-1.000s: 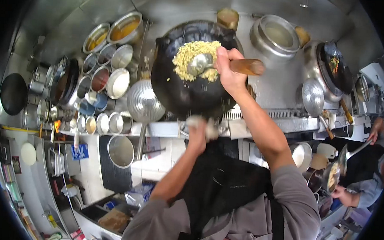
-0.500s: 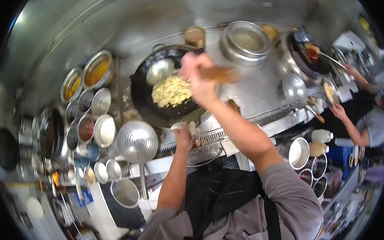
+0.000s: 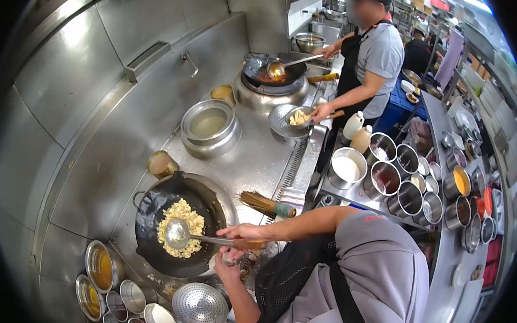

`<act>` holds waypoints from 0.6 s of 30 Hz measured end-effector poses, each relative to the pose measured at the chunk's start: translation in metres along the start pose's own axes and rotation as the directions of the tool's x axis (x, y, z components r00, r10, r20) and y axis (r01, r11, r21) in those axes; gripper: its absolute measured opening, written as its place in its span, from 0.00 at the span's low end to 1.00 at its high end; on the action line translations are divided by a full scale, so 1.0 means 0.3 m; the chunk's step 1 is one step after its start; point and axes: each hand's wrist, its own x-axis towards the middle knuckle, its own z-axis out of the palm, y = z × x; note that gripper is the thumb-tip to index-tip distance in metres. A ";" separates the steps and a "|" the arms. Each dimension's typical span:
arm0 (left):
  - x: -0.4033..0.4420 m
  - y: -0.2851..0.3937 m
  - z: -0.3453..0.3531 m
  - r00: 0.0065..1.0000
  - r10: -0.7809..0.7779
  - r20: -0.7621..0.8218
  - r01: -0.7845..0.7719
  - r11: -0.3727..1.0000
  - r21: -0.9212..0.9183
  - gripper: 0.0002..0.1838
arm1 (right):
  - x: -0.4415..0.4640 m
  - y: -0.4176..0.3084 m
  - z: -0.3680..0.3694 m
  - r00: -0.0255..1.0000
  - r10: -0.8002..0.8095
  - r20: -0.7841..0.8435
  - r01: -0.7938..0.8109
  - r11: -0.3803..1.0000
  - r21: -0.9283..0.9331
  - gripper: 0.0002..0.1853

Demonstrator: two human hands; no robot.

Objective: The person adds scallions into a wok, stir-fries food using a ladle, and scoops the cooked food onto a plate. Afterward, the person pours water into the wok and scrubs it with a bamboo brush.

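Note:
My right hand (image 3: 245, 232) is closed around the wooden-ended handle of a metal ladle (image 3: 177, 233). The ladle's bowl lies on chopped, pale yellow food (image 3: 186, 213), possibly egg, in a black wok (image 3: 153, 200). Just below the ladle handle, my left hand (image 3: 226, 265) is closed at the wok's near rim, with a whitish cloth (image 3: 212, 262) bunched in it. Its grip is partly hidden. A bamboo brush (image 3: 262, 203) lies beyond my right forearm, and a perforated strainer (image 3: 200, 306) sits close to my left hand.
Pots of sauce and seasoning (image 3: 101, 267) stand lower left; more metal containers (image 3: 348, 165) stand right. A lidless steel pot (image 3: 211, 127) and a can (image 3: 162, 164) are behind the wok. A co-worker (image 3: 372, 62) holds a ladle over another wok (image 3: 273, 78) and a strainer of food.
The view has swung right, bringing the co-worker fully in. My right hand has come down from above the wok, and the ladle's bowl now lies over the food's middle.

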 end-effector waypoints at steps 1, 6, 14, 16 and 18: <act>-0.004 -0.002 0.014 1.000 -0.022 -0.022 0.021 1.000 -0.021 0.10 | 0.037 0.013 -0.028 0.999 0.041 -0.004 -0.041 0.994 -0.101 0.26; -0.032 -0.001 0.049 0.997 -0.019 -0.071 0.012 0.994 -0.105 0.13 | -0.042 -0.008 0.002 0.961 -0.143 0.238 0.223 -0.112 -0.968 0.35; -0.130 0.007 0.079 0.967 0.127 -0.220 -0.131 0.991 -0.006 0.08 | -0.208 -0.162 -0.179 0.992 -0.074 0.104 0.051 -0.516 -0.855 0.35; -0.157 0.034 0.091 0.995 0.035 -0.090 -0.052 0.979 -0.196 0.08 | -0.284 -0.206 -0.224 0.977 -0.119 0.179 0.095 -0.510 -0.855 0.35; -0.115 -0.001 0.062 0.964 0.117 -0.238 -0.107 0.993 0.054 0.07 | -0.312 -0.262 -0.276 0.979 -0.190 -0.072 -0.153 -0.456 -0.877 0.34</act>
